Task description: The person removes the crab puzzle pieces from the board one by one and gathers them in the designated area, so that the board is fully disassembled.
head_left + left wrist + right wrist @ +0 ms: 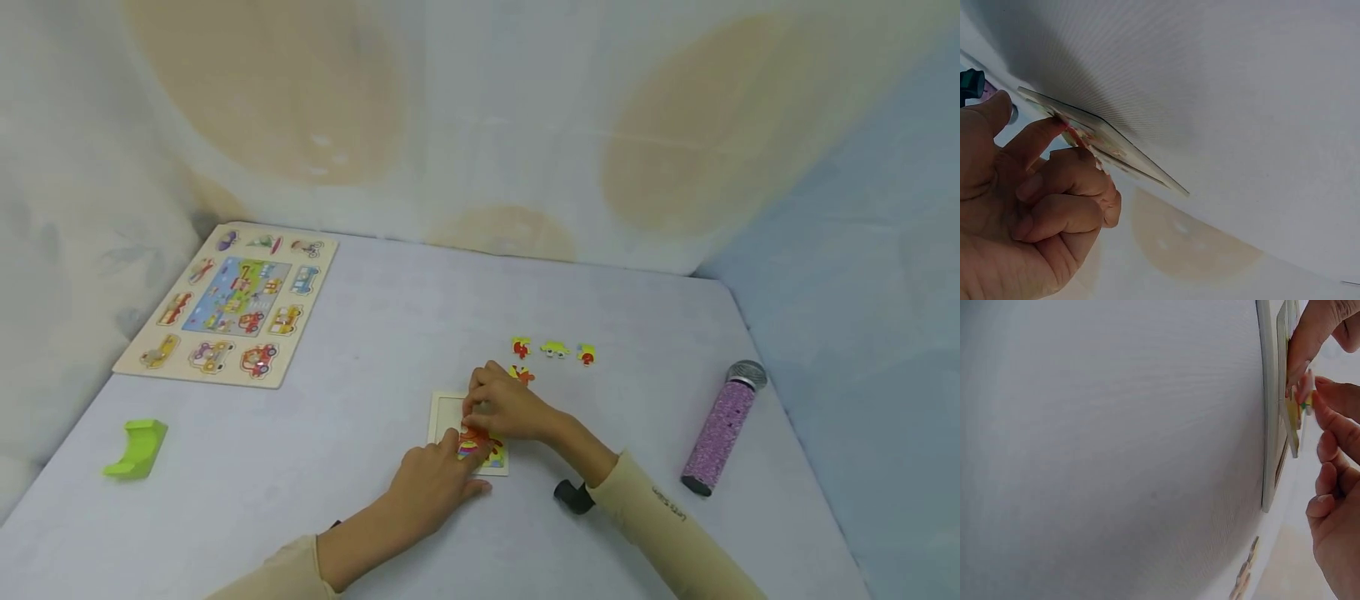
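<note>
A small jigsaw puzzle tray (pixel 442 410) with a pale wooden frame lies on the table, partly filled with red, yellow and multicoloured pieces. My left hand (pixel 431 483) touches the pieces in the tray with an extended index finger; its other fingers bend loosely in the left wrist view. Over the tray, my right hand (pixel 513 407) pinches a small colourful puzzle piece (pixel 1304 403) between thumb and finger. Just below that, another piece (pixel 1293 431) stands tilted up from the tray. Fingers hide part of the picture. Several loose puzzle pieces (pixel 555 349) lie beyond the right hand.
At the back left lies a large wooden vehicle puzzle board (pixel 236 296). A bright green curved holder (pixel 138 450) is at the left, and a purple glittery microphone (pixel 720 429) at the right. A black cylindrical object (pixel 573 497) shows beside the right sleeve.
</note>
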A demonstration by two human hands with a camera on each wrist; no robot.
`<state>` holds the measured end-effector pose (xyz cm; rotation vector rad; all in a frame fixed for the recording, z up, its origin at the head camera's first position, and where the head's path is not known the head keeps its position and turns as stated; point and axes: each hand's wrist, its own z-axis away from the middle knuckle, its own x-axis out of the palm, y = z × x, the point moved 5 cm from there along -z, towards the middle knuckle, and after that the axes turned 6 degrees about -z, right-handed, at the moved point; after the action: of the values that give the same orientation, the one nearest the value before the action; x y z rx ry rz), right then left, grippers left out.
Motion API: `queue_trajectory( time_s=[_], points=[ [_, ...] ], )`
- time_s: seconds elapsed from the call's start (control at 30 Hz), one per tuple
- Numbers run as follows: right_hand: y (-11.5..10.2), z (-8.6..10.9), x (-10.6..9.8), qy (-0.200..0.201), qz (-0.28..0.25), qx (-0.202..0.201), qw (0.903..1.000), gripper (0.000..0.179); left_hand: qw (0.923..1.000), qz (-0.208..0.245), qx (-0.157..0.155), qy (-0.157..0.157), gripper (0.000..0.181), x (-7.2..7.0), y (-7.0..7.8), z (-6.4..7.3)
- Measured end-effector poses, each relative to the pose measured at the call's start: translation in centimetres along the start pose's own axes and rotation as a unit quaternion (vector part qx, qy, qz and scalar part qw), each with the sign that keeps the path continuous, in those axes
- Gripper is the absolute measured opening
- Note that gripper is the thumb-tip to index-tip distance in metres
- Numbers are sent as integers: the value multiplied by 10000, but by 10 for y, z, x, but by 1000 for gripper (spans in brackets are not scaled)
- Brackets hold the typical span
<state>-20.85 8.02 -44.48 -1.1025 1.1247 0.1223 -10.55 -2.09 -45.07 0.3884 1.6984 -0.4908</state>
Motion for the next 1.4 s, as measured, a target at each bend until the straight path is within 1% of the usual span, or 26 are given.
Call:
queue_trajectory(
  time_s=[0.17, 0.3, 0.4, 0.5, 0.57, 0.67, 0.73, 0.8, 0.93, 1.13, 1.23, 1.4],
  points=[
    [-1, 4, -1, 165, -149, -132, 9997, 4, 10000, 5, 24, 32, 45, -1, 0, 0],
    [0, 7, -1, 220, -284, -143, 9993, 4, 9999, 119, 114, -2, 44, -2, -1, 0],
    [2, 6, 0, 223, -257, -220, 9992, 5, 9996, 200, 180, 17, 43, -1, -2, -1],
    [6, 5, 1, 232, -191, -310, 9991, 4, 9995, 255, 198, 30, 42, 2, -4, -2],
    [9, 4, 1, 232, -132, -252, 9993, 4, 9993, 299, 217, 32, 42, 4, -5, -2],
    [15, 4, 0, 263, -108, -43, 9996, 4, 9991, 371, 213, 44, 46, 5, -5, -1],
    [17, 4, -2, 295, -143, 84, 9994, 4, 9992, 344, 171, 52, 50, 5, -4, -2],
    [19, 4, -3, 331, -172, 121, 9992, 4, 9995, 318, 69, 55, 53, 5, -5, -5],
    [19, 4, -3, 306, -227, 77, 9992, 5, 9994, 341, -58, -42, 54, 5, -6, -9],
    [16, 4, -4, 251, -275, -32, 9993, 5, 9992, 381, -9, -125, 52, 5, -3, -12],
    [14, 6, -8, 240, -372, -78, 9990, 5, 9994, 341, 15, -100, 51, 3, 0, -13],
    [19, 5, -9, 249, -467, -74, 9986, 6, 9996, -93, 183, 212, 49, 2, 0, -16]
  ],
)
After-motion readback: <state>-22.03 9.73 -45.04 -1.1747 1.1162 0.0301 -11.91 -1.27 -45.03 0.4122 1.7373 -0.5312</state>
